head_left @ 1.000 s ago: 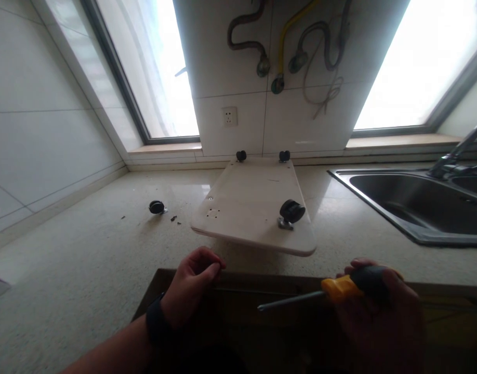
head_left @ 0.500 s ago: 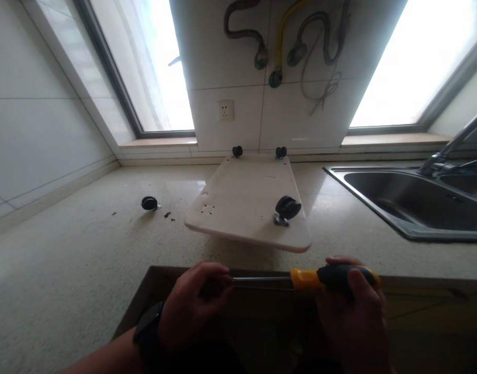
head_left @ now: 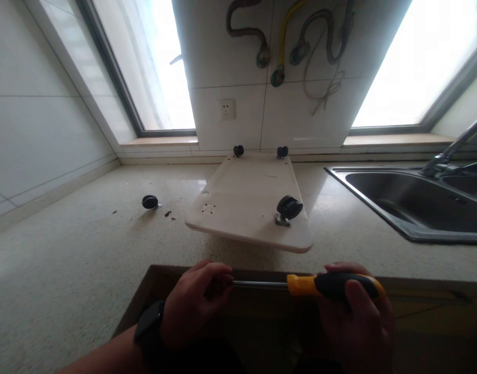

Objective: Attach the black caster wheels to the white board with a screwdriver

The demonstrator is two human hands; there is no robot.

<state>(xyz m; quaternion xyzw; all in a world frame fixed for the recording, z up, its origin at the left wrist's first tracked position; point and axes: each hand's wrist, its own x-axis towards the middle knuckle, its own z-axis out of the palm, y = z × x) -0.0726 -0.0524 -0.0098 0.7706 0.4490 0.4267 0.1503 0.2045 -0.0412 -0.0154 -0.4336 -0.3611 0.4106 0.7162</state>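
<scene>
A screwdriver (head_left: pixel 306 285) with a yellow and black handle lies level in front of the counter edge. My right hand (head_left: pixel 355 317) is wrapped round its handle. The fingers of my left hand (head_left: pixel 197 301) close round the tip end of the shaft, which they hide. Beyond my hands a pale board (head_left: pixel 248 195) rests on the counter. A black caster (head_left: pixel 288 209) stands on its near right corner, and two more casters sit at the far end. Screw holes show at the near left corner. A loose caster (head_left: pixel 150 202) lies on the counter left of the board.
Small dark screws (head_left: pixel 168 214) lie beside the loose caster. A steel sink (head_left: pixel 404 200) with a tap (head_left: pixel 437 163) is set into the counter (head_left: pixel 82 249) at the right. Hoses (head_left: pixel 246 31) and a socket (head_left: pixel 227 109) are on the back wall between two windows.
The screwdriver's handle and my right hand have shifted slightly to the right and down. My left hand stays at the tip end. The board and casters have not moved.
</scene>
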